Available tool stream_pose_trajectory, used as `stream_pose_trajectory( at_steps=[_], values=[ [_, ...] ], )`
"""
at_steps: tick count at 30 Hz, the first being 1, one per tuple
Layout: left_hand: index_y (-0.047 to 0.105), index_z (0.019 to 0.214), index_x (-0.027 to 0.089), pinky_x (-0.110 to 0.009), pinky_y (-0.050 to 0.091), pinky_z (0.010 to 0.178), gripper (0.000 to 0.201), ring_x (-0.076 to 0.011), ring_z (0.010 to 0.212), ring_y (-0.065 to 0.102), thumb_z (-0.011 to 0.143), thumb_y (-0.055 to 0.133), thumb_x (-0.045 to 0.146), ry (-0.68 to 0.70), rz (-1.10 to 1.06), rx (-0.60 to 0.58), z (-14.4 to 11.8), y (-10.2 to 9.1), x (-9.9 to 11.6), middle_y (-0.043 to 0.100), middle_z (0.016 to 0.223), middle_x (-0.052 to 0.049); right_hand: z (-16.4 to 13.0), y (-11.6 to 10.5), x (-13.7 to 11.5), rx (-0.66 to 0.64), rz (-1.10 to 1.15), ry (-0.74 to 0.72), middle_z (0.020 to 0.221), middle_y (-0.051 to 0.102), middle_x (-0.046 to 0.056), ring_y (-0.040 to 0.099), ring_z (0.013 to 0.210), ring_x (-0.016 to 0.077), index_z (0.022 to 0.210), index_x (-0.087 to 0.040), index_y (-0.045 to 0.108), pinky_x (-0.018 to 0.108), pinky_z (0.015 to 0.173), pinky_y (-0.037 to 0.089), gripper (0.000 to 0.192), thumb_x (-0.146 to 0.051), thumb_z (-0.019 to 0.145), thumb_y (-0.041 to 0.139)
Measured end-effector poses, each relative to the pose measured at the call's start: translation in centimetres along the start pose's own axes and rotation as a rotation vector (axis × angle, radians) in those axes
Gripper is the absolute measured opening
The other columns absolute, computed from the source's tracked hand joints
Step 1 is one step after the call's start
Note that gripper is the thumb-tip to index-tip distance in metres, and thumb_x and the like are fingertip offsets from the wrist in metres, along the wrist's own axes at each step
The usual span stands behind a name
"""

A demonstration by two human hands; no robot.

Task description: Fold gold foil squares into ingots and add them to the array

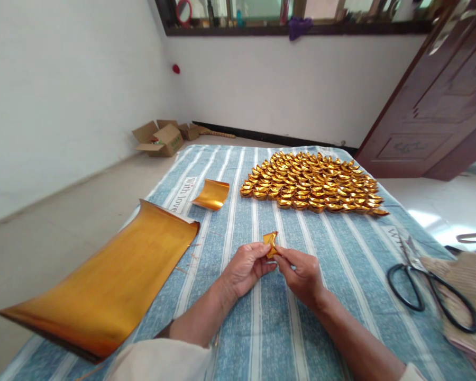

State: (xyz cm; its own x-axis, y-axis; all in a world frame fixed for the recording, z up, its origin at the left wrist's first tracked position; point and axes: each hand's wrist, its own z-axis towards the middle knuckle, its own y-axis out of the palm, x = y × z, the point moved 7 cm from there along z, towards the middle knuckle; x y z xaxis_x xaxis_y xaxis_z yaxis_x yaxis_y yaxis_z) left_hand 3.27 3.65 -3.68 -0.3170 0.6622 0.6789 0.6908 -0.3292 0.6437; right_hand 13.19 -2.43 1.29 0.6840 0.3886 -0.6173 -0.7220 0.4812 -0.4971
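While pinched between both hands' fingertips, gold paper piece (pixel 270 244) above striped cloth (pixel 262 328).

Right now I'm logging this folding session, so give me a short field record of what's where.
left hand: pinches gold paper piece
right hand: pinches the same piece
gold foil sheet: left, curled edges
small foil square: behind the sheet, curled
folded gold ingots: massed in rows, far right
scissors: right edge
surface: blue striped cloth
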Motion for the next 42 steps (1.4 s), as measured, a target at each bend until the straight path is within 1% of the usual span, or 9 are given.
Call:
stream_pose_trajectory(
  at_steps=[3, 9, 15, 19, 26, 31, 36, 38, 42],
  values=[
    [0.068, 0.078, 0.007, -0.025, 0.054, 0.067, 0.012, -0.0142, 0.072, 0.063, 0.075, 0.073, 0.018, 0.005, -0.001, 0.002, -0.1, 0.0, 0.0, 0.067, 0.08, -0.008, 0.2, 0.0, 0.1, -0.011, 0.048, 0.033, 0.073, 0.072, 0.002, 0.066, 0.059, 0.0133, 0.095, -0.021, 0.072, 0.023, 0.059, 0.054, 0.021, -0.021, 0.09, 0.051],
    [0.068, 0.079, 0.008, -0.025, 0.054, 0.068, 0.012, -0.0142, 0.073, 0.063, 0.076, 0.073, 0.019, 0.015, 0.006, 0.003, -0.1, 0.0, 0.0, 0.067, 0.082, -0.009, 0.2, -0.4, 0.1, 0.032, 0.022, 0.062, 0.08, 0.074, 0.004, 0.069, 0.068, 0.0162, 0.092, -0.021, 0.072, 0.025, 0.064, 0.054, 0.018, -0.022, 0.087, 0.055],
    [0.068, 0.079, 0.007, -0.024, 0.054, 0.067, 0.013, -0.0138, 0.073, 0.063, 0.075, 0.074, 0.019, 0.011, 0.007, 0.003, -0.1, 0.0, 0.0, 0.066, 0.081, -0.008, 0.3, -0.4, 0.2, 0.0, 0.055, 0.102, 0.065, 0.07, 0.001, 0.064, 0.054, 0.0125, 0.086, -0.021, 0.072, 0.023, 0.057, 0.051, 0.017, -0.023, 0.088, 0.055],
    [0.069, 0.08, 0.007, -0.023, 0.054, 0.064, 0.013, -0.0135, 0.073, 0.063, 0.075, 0.074, 0.018, 0.01, 0.008, 0.011, 0.0, 0.0, 0.1, 0.067, 0.083, -0.009, 0.3, -0.7, 0.4, 0.046, 0.064, 0.142, 0.067, 0.07, 0.001, 0.064, 0.054, 0.0127, 0.086, -0.02, 0.071, 0.023, 0.056, 0.051, 0.014, -0.025, 0.086, 0.059],
    [0.07, 0.082, 0.007, -0.024, 0.054, 0.067, 0.014, -0.014, 0.074, 0.063, 0.076, 0.074, 0.019, 0.016, 0.022, 0.005, 0.0, 0.0, 0.1, 0.068, 0.083, -0.009, 0.1, -0.4, 1.2, 0.03, 0.088, 0.182, 0.056, 0.065, -0.001, 0.061, 0.048, 0.0112, 0.075, -0.021, 0.071, 0.021, 0.049, 0.047, 0.016, -0.029, 0.084, 0.06],
    [0.07, 0.082, 0.007, -0.025, 0.054, 0.066, 0.013, -0.016, 0.075, 0.065, 0.078, 0.07, 0.019, 0.016, 0.023, -0.007, -0.1, 0.2, 0.0, 0.069, 0.086, -0.011, 0.0, 0.0, 2.5, 0.015, 0.262, 0.317, 0.058, 0.066, -0.001, 0.06, 0.047, 0.0117, 0.078, -0.021, 0.071, 0.022, 0.048, 0.049, 0.015, -0.034, 0.081, 0.064],
    [0.068, 0.095, 0.008, -0.026, 0.053, 0.066, 0.02, -0.0204, 0.088, 0.066, 0.083, 0.064, 0.024, -0.018, -0.018, -0.025, -0.3, 0.4, 0.1, 0.069, 0.1, -0.015, 0.0, -0.1, 4.0, 0.016, 0.453, 0.517, 0.051, 0.065, -0.002, 0.059, 0.044, 0.013, 0.074, -0.017, 0.069, 0.023, 0.045, 0.047, 0.02, -0.037, 0.072, 0.071],
    [0.068, 0.097, 0.008, -0.026, 0.052, 0.066, 0.02, -0.0209, 0.092, 0.066, 0.084, 0.063, 0.023, -0.024, -0.012, -0.019, -0.4, 0.4, 0.4, 0.069, 0.103, -0.016, 0.1, -0.3, 4.3, 0.003, 0.466, 0.554, 0.049, 0.064, -0.001, 0.058, 0.043, 0.0129, 0.073, -0.016, 0.068, 0.023, 0.045, 0.046, 0.022, -0.038, 0.071, 0.071],
    [0.069, 0.09, 0.01, -0.024, 0.052, 0.064, 0.013, -0.0189, 0.09, 0.066, 0.083, 0.063, 0.018, -0.012, -0.017, 0.044, -0.6, 0.0, 0.8, 0.07, 0.1, -0.013, 0.2, -0.6, 4.5, -0.023, 0.482, 0.567, 0.048, 0.063, 0.0, 0.057, 0.043, 0.0127, 0.073, -0.015, 0.068, 0.023, 0.046, 0.044, 0.023, -0.038, 0.07, 0.072]
  ],
)
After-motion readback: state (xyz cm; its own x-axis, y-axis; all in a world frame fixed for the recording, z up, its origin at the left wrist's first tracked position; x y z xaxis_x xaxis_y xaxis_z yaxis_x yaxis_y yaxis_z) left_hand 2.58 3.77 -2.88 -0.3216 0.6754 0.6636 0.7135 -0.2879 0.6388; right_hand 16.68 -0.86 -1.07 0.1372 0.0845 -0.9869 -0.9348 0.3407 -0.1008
